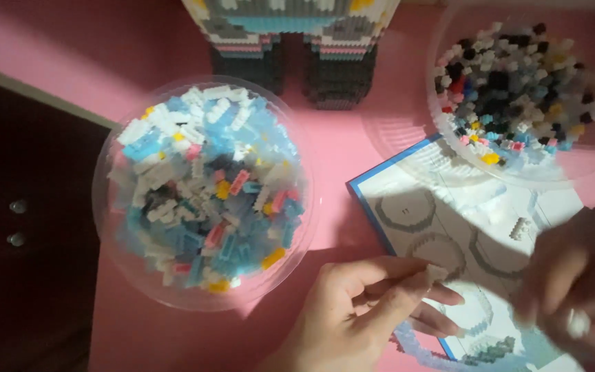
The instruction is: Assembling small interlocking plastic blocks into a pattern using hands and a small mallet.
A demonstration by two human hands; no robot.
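A tiny pale building brick [436, 273] is pinched at the fingertips, above the blue-edged instruction sheet [408, 207]. On that sheet, further up, a small white brick piece [520, 228] lies loose.

A single head-worn camera looks almost straight down, from close range, at a pink tabletop [139, 41]. A clear bowl of small bricks [204, 189] sits left of centre; the tabletop's edge runs just left of that bowl.

Two clear bowls of bricks — one left [108, 207], one right [442, 148] — one booklet [408, 207], two hands.
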